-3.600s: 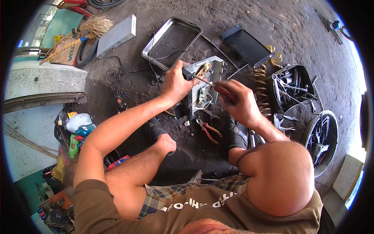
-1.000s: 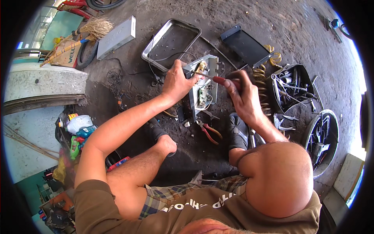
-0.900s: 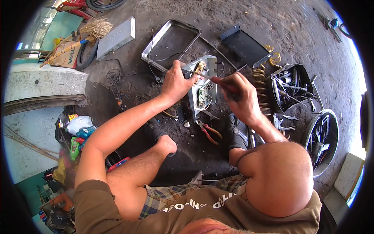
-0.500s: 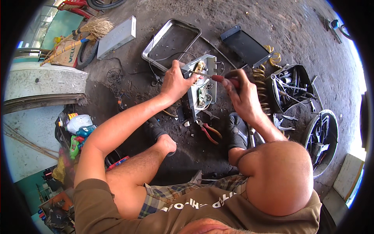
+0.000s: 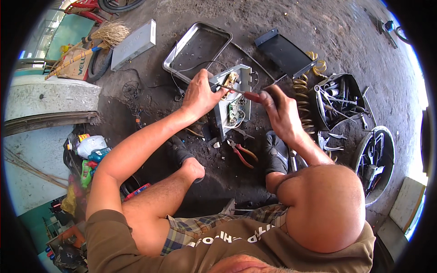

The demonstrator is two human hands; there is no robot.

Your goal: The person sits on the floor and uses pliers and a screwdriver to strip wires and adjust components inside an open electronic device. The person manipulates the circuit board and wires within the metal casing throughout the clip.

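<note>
My left hand [image 5: 198,98] grips the upper left corner of an open metal chassis [image 5: 222,119], fingers closed round its edge. Inside the chassis sit a green circuit board [image 5: 233,112] and a tan board [image 5: 231,81] with loose wires. A screwdriver [image 5: 253,96] with a red handle is held in my right hand [image 5: 284,113]. Its shaft points left into the chassis, the tip close to my left fingers; whether it meets a screw cannot be made out. Pliers with red and orange handles [image 5: 243,154] lie on the ground just below the chassis.
A metal tray frame [image 5: 167,63] lies beyond my left hand, a black metal cover [image 5: 286,53] to its right. At right stand a black container of tools [image 5: 318,109] and a round tub [image 5: 390,157], beside a yellow coiled hose [image 5: 300,85]. A silver case [image 5: 133,45] lies far left.
The screwdriver and my right hand have shifted slightly left and down, its handle now lying lower in my fingers. My left hand still holds the chassis.
</note>
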